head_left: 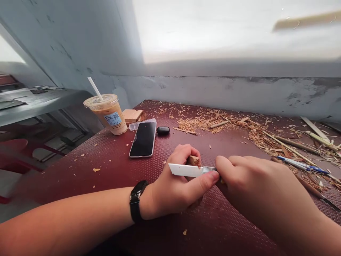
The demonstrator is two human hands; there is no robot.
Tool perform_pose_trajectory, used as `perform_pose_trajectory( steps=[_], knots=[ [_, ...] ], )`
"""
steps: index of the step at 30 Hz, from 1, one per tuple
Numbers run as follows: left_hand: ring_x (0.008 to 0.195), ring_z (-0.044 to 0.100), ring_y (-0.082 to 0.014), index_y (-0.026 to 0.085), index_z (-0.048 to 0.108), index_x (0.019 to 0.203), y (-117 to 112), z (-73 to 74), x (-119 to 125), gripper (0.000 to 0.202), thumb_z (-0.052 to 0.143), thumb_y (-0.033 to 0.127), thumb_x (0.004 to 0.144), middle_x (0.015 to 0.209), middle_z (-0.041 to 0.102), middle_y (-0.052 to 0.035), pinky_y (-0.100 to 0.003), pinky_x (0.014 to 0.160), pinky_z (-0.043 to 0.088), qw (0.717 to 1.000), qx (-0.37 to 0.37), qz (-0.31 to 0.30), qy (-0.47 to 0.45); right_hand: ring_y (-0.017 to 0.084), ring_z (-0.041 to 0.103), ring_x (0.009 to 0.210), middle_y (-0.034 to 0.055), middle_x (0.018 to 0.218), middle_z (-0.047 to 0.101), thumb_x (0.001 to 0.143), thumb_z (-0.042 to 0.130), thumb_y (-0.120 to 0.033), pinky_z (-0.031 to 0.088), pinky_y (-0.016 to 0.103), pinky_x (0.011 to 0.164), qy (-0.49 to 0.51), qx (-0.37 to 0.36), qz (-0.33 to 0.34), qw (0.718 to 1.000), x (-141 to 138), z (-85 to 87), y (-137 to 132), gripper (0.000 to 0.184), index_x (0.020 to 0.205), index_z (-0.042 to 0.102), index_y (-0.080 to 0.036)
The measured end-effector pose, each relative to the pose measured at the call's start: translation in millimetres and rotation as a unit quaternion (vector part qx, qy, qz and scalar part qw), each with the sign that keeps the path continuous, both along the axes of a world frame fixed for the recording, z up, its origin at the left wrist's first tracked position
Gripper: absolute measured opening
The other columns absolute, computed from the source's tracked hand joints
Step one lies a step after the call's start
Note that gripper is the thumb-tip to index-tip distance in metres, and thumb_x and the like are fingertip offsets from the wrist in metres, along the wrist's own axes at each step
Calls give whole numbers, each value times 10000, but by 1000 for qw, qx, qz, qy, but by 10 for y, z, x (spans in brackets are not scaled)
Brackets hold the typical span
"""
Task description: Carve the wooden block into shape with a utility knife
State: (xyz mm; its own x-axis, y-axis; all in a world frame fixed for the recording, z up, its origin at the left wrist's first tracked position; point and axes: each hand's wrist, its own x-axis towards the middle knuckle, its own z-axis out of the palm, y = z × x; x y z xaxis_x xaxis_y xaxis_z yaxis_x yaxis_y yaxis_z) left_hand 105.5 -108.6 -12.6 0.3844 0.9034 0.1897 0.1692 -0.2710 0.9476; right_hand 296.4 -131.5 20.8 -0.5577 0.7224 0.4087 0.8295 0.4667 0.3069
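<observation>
My right hand (250, 181) is wrapped round the handle of a utility knife (186, 170), whose wide blade points left with a slanted tip. The blade crosses in front of a small piece of brown wood (194, 161). My left hand (178, 181), with a black band on its wrist, is closed round that wood, and its thumb presses near the base of the blade. A reddish shaving hangs where blade and wood meet. Most of the wood is hidden by my fingers and the knife, and the knife's handle is largely covered by my right hand.
On the dark red table (117, 177) lie a phone (144, 139), a black earbud case (163, 131) and wooden blocks (132, 115) beside an iced drink cup (108, 115). Wood shavings (197, 122), sticks and pens (302, 165) cover the back and right, below the wall.
</observation>
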Motion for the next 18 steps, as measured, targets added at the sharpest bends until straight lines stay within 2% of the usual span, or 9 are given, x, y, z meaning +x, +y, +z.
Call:
perform_pose_trajectory(
  steps=[3, 6, 8, 11, 15, 18],
  knots=[
    [556, 361, -110, 222, 403, 901, -29, 1, -17, 387, 676, 495, 878, 616, 417, 75, -262, 541, 275, 999, -37, 2, -39, 210, 502, 383, -6, 506, 474, 786, 511, -88, 141, 271, 484, -1, 34, -40, 999, -36, -48, -53, 228, 654, 426, -252],
    [580, 369, -112, 216, 411, 890, -26, -6, -63, 350, 661, 461, 890, 641, 418, 65, -263, 557, 291, 1000, -10, 1, -30, 224, 499, 375, -8, 496, 468, 856, 562, -251, 129, 275, 492, 10, 62, -34, 997, -21, -44, -29, 244, 656, 423, -260],
    [659, 416, -139, 204, 449, 877, -2, -5, -91, 340, 682, 451, 859, 703, 460, 28, -279, 604, 334, 999, 44, -15, -1, 212, 487, 383, -19, 504, 479, 806, 595, -220, 128, 286, 498, 11, 28, 8, 1000, 15, -5, 19, 229, 654, 428, -259],
    [784, 455, -188, 190, 502, 884, 50, 7, -107, 346, 719, 445, 796, 808, 512, -24, -312, 680, 378, 991, 116, -59, 33, 171, 432, 384, -50, 512, 490, 756, 629, -152, 131, 303, 496, 8, -64, 83, 994, 69, 82, 92, 227, 655, 453, -253],
    [801, 448, -197, 189, 506, 904, 124, -5, -91, 378, 734, 450, 750, 883, 521, -47, -337, 722, 401, 978, 177, -106, 38, 135, 389, 400, -66, 518, 501, 777, 682, -199, 134, 310, 494, 24, -123, 112, 986, 97, 149, 138, 246, 638, 483, -240],
    [769, 441, -184, 191, 493, 895, 181, -31, -83, 438, 757, 498, 728, 865, 505, -33, -326, 696, 392, 972, 182, -139, 45, 123, 384, 420, -64, 530, 514, 798, 699, -247, 136, 310, 508, 20, -134, 125, 983, 111, 142, 153, 250, 635, 509, -233]
  ],
)
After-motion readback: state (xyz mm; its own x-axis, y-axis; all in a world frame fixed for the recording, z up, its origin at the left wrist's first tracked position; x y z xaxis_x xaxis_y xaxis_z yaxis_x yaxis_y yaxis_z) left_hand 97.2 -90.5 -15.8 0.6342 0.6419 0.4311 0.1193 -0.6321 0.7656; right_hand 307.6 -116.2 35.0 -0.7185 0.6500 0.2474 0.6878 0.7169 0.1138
